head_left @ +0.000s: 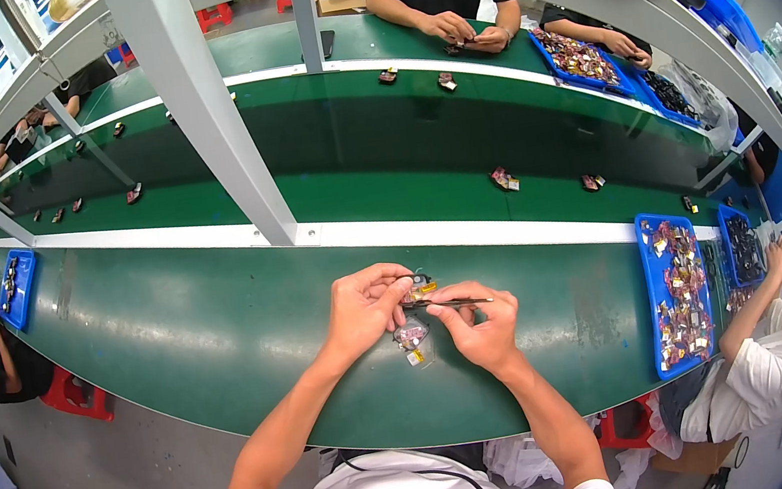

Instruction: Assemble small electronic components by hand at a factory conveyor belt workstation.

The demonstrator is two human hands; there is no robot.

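My left hand (364,311) is closed around a small electronic assembly (424,288) with a yellow label and a black edge. In my right hand (483,334) is a thin dark pair of tweezers (465,301), lying nearly level with its tip at the assembly. My fingers partly hide where tool and part meet. Just below, a second small electronic assembly (412,336) with reddish wires and a yellow-white tag rests on the green bench (220,321), close to both hands.
A blue tray (656,306) full of similar parts stands to the right, beside another blue tray (743,244) of black pieces. Behind a white rail (470,230) runs a green conveyor (350,170) carrying scattered parts. A grey post (199,111) rises ahead. Co-workers sit at both sides and opposite.
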